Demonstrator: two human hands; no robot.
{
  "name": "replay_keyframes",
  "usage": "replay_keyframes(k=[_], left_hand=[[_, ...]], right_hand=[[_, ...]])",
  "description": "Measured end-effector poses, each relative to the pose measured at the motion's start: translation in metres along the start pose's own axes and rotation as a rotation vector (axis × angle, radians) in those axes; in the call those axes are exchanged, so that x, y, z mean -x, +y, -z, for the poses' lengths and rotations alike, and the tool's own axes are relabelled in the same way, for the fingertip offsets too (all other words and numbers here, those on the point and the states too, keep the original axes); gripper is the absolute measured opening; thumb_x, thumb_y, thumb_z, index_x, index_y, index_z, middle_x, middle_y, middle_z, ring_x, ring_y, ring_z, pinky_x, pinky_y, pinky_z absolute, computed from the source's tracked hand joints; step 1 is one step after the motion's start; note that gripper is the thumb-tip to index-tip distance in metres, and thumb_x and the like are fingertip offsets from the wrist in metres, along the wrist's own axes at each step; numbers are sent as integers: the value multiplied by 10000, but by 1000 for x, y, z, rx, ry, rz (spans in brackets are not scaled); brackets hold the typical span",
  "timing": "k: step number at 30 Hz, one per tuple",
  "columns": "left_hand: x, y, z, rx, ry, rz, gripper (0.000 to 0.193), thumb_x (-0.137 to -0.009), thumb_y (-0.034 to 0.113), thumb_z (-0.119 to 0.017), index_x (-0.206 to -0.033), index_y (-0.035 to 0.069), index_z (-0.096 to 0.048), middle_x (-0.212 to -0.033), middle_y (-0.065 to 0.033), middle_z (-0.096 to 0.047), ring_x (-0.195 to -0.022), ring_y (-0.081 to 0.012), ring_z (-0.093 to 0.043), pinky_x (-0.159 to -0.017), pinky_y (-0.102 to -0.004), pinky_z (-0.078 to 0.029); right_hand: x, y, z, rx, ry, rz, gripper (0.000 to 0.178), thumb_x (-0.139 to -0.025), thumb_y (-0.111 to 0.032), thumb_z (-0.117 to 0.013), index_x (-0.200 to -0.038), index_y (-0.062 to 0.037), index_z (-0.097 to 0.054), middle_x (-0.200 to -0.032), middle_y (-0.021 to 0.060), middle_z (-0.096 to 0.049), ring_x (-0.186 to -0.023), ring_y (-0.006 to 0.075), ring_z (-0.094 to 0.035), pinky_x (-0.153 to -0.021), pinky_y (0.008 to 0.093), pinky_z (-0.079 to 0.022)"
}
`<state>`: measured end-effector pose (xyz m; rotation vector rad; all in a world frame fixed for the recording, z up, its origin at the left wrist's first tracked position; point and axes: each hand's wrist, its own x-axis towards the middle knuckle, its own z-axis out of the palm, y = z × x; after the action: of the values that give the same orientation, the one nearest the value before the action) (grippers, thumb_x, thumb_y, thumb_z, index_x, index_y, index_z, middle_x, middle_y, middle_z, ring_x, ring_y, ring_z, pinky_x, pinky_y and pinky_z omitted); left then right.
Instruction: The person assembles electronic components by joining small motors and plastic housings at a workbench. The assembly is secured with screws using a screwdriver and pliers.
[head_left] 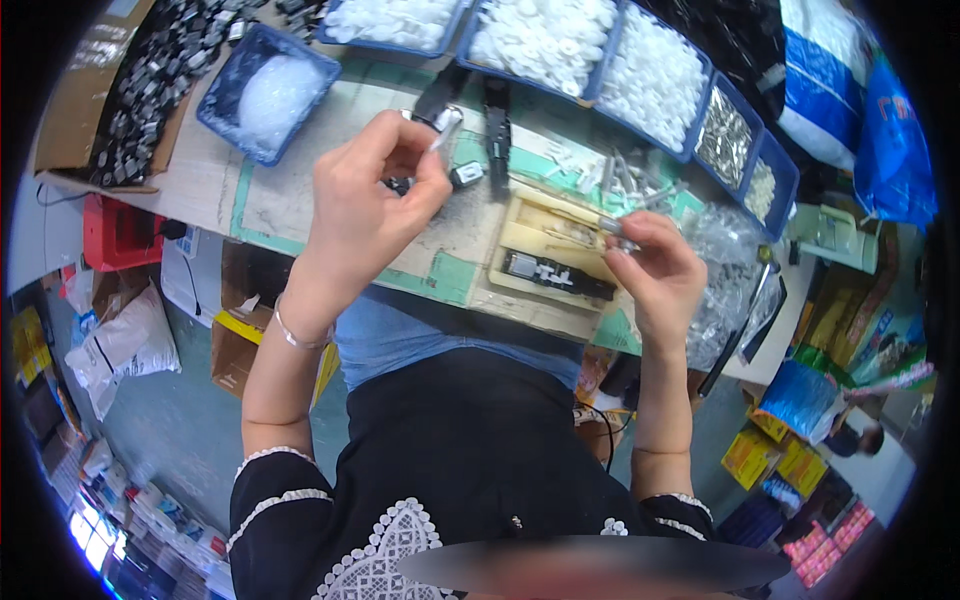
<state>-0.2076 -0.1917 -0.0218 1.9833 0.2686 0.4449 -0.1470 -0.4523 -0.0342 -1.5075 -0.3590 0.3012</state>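
My left hand (372, 190) is raised over the worktable (290, 205), its fingers pinched on a small silver and black part (443, 128). My right hand (652, 262) holds a small metal piece (612, 228) at its fingertips, just right of a cream jig block (545, 240) that carries a black strip (555, 275). A small black part (467, 176) lies on the table between the two hands. Loose metal pins (625, 178) lie just beyond the right hand.
Blue bins of white plastic parts (545, 40) line the far edge, with a separate blue bin (265, 90) at the left and smaller bins of metal parts (725, 135) at the right. A cardboard box of black parts (150, 80) sits far left. Clear bags (725, 280) lie right.
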Motion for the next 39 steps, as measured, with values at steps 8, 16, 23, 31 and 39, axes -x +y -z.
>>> replay_keyframes(k=[8,16,23,31,39], left_hand=[[0,-15,102,-208,280,118,163,-924,24,-522,-1070,-41,-552,-909,-104,-634,-814,-122,-631,-724,-229,-510],[-34,-32,138,-749,-101,-285,199,-869,-48,-531,-1044,-17,-620,-871,-80,-588,-787,-152,-589,-685,-240,-462],[-43,-55,135,-956,-189,-430,244,-803,-66,-554,-1031,-14,-623,-883,-122,-584,-801,-261,-571,-725,-317,-460],[-25,-10,117,-592,-52,-310,192,-809,-34,-598,-984,-1,-671,-872,-91,-630,-790,-185,-591,-686,-262,-446],[3,18,35,377,-193,13,198,-835,-70,-611,-1017,-27,-675,-955,-59,-614,-830,-104,-588,-743,-204,-467]], right_hand=[[-10,-6,-6,-8,-33,62,294,-736,135,-678,-1016,64,-625,-1109,148,-561,-911,176,-627,-777,255,-543],[-15,-5,-3,60,-39,24,315,-734,126,-688,-1033,48,-628,-1122,144,-562,-927,173,-617,-785,254,-530],[-16,-2,-18,67,-45,13,314,-735,120,-694,-1033,48,-627,-1135,141,-553,-925,168,-615,-793,253,-527],[-14,-15,-13,65,-30,55,326,-718,125,-702,-1029,58,-628,-1132,143,-551,-930,170,-612,-775,244,-536],[-17,-30,-53,-228,-158,29,324,-727,132,-688,-1037,60,-627,-1114,128,-537,-985,190,-599,-835,280,-558]])
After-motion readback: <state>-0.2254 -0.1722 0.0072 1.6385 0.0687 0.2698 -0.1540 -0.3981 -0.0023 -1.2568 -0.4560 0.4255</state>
